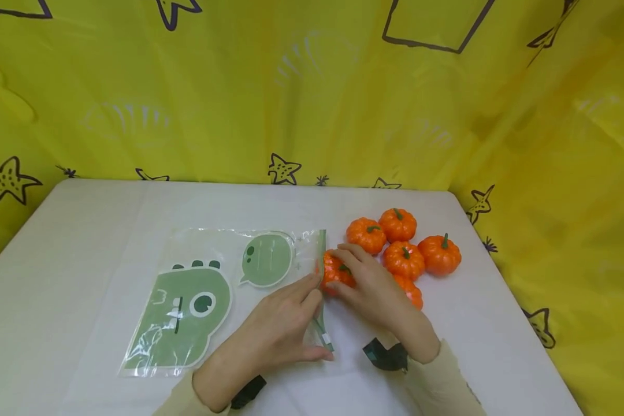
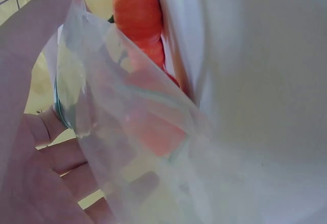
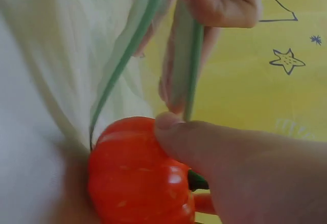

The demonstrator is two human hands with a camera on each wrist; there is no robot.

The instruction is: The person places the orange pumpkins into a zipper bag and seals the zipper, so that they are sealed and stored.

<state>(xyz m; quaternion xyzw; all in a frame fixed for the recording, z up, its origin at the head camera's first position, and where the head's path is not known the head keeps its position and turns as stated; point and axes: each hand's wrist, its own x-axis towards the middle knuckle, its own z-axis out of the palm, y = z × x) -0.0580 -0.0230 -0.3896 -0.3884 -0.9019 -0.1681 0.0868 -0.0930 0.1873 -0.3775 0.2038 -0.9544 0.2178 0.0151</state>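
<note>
Gripping a small orange pumpkin with curled fingers, the right hand holds it touching the bag mouth, which faces right toward it. The left hand pinches the clear zip bag edge, lifting it open; the bag's long axis runs leftward across the bench.

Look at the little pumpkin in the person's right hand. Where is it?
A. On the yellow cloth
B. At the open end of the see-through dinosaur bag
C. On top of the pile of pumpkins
B: the right hand grips the pumpkin right at the green-edged mouth of the bag, which the left hand holds open.
</note>
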